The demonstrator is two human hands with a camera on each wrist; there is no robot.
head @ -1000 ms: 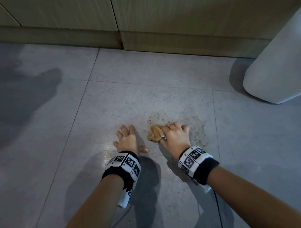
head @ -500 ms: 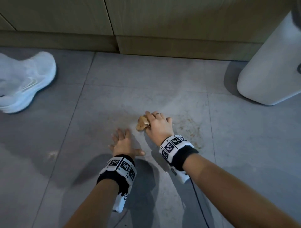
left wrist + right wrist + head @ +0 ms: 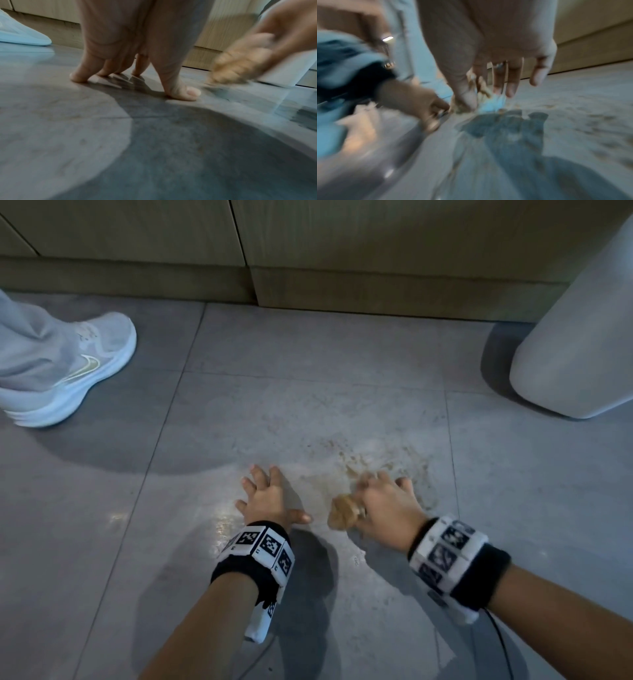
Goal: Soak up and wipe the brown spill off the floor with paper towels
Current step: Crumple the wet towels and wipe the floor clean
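A brown spill is smeared in streaks over the grey tile floor. My right hand grips a soaked, brown paper towel wad and presses it on the floor at the smear's near edge. The right wrist view is blurred; there the paper towel wad sits under the thumb and fingers. My left hand lies flat on the floor just left of the wad, fingers spread and holding nothing. Its fingertips touch the tile in the left wrist view, with the blurred paper towel wad to the right.
Another person's pale sneaker and trouser leg stand on the floor at the left. A white rounded bin stands at the right. Wooden cabinet fronts with a plinth run along the far side.
My right hand has swept the wad to the right and nearer, away from the left hand's fingertips. The sneaker has stepped further in from the left. My left hand stays planted.
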